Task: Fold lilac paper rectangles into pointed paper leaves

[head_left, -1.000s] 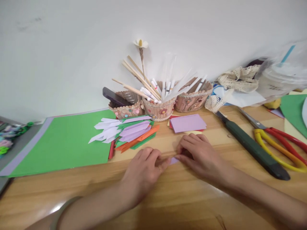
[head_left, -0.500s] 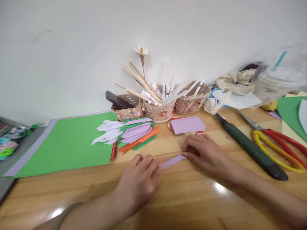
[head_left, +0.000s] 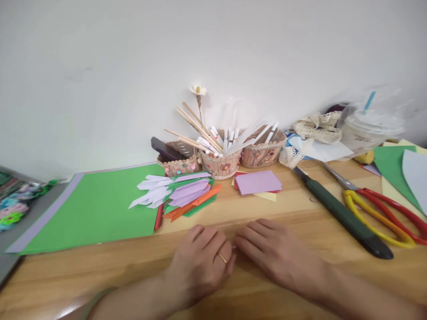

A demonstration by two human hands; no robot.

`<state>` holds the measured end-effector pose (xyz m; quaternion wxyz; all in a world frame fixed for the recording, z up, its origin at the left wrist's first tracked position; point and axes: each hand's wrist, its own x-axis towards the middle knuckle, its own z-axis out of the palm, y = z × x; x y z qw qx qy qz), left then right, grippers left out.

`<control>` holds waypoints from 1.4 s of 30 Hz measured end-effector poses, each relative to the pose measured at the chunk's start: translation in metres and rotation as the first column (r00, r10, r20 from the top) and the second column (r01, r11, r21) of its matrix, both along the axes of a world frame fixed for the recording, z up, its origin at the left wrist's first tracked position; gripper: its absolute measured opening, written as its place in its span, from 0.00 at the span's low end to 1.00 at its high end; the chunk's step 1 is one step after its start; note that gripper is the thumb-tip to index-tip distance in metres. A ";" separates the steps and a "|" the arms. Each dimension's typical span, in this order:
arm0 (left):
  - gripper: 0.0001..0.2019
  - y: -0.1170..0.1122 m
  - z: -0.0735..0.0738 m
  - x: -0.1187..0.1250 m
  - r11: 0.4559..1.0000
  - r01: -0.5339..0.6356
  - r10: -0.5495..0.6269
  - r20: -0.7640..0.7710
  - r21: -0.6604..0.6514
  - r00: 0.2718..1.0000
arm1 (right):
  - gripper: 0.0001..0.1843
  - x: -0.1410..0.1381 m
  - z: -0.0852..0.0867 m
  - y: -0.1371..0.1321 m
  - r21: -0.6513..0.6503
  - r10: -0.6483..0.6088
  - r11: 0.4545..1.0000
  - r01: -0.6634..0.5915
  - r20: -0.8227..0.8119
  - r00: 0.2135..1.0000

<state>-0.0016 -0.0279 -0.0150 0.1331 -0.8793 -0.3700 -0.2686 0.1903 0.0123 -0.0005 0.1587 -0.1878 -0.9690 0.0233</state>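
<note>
From the head view, here they are: left hand (head_left: 202, 262) and right hand (head_left: 276, 253), side by side, well in from the back edge of the surface (head_left: 100, 278). Between them shows just a sliver of lilac paper (head_left: 234, 247)! Both grips look narrow, fingers curled and seemingly pinched on it, though the fingertips are largely hidden. It should be light and flimsy, quick to crease, easily torn; the ends look best to hold. Nearer the back edge lie folded papers (head_left: 190, 192) and a paper stack (head_left: 258, 182); scissors (head_left: 350, 185) rest to the right.
</note>
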 end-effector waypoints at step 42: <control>0.07 0.020 0.062 -0.045 0.836 0.057 0.198 0.396 -0.545 0.897 | 0.14 0.026 0.017 0.032 -0.329 -0.099 0.944 -0.018 -0.335 0.937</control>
